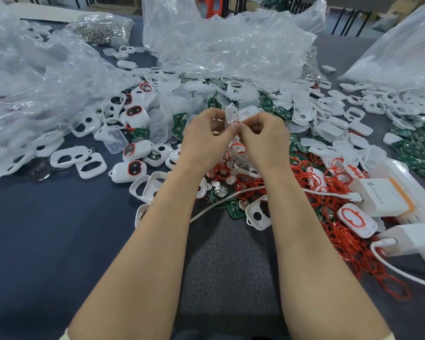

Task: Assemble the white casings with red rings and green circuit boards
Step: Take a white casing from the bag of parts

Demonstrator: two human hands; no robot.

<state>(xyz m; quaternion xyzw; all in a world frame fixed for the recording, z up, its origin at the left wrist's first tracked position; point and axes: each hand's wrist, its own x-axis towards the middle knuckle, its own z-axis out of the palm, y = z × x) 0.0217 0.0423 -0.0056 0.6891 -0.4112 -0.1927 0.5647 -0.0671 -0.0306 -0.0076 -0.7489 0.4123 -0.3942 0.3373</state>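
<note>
Left grip (pixel 204 136): clenched around a white casing (pixel 231 113), with the fingers curled at its left side.
Right grip (pixel 264 137): fingertips pinching a red ring (pixel 235 122) against the lower end of the same casing, where the thumbs of both hands meet.
White casing: held on end above the counter (pixel 47 229), over the middle of the parts heap, with its narrow end pointing up.
Red ring: only a short arc shows between the fingertips, and how far it is seated cannot be told.
Below the hands: a tangled pile of red rings (pixel 329 192) that spreads toward the right, with loose white shells mixed in.
Near the forearms: a white cable (pixel 218 202) running under both arms, and an open casing half (pixel 256 214) beside the right forearm.
Left of the hands: closed casings with red-rimmed dark windows (pixel 133 168), lying among empty white frames.
Green circuit boards (pixel 417 148): a heap at the right edge, with more scattered behind the hands.
Right side: a white charger with an orange band (pixel 380 197), and a casing half with a red ring laid in it (pixel 356 218) just beside it.
Far side: crumpled clear plastic bags (pixel 218 45) and a bag of small metal parts (pixel 101 28).
Near edge: a dark textured mat (pixel 231 266) between the forearms.
</note>
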